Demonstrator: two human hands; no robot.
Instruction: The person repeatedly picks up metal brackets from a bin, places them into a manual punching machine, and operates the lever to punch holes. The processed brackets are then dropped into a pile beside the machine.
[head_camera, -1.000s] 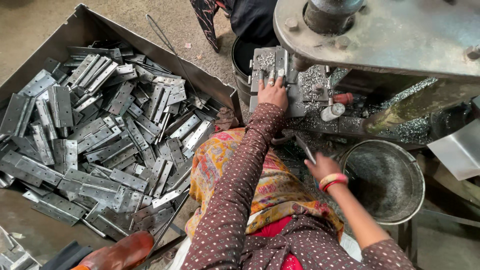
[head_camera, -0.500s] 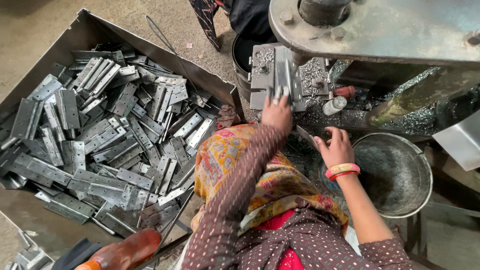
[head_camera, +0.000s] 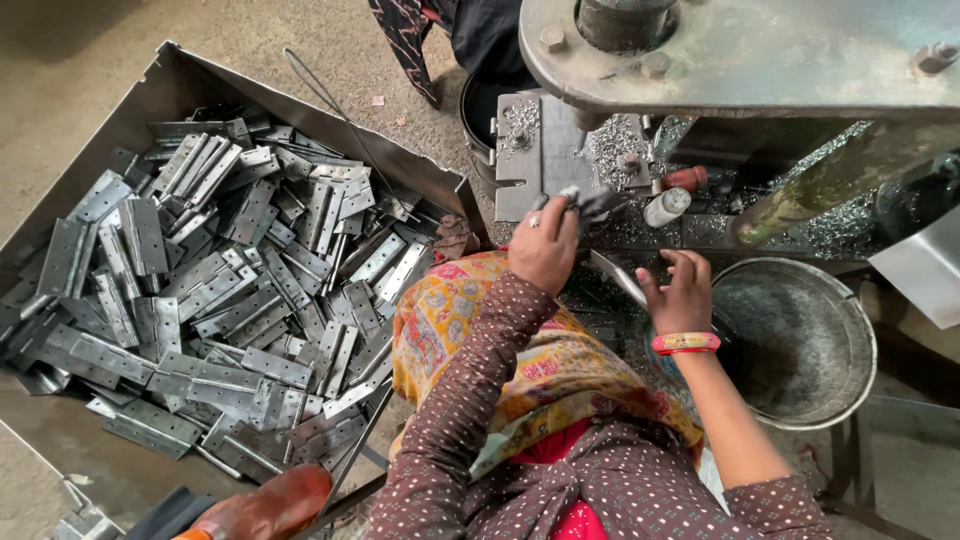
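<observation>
A flat metal hinge blank (head_camera: 618, 277), just right of frame centre, is being pinched at its near end by the right hand (head_camera: 680, 295), while a dark rag (head_camera: 590, 203) is being gripped in the closed left hand (head_camera: 543, 250) at the press bed (head_camera: 530, 160) above. Swarf is probably best wiped clear before the blank is seated square. Compared with half a second earlier, the left hand is being drawn back from the die.
</observation>
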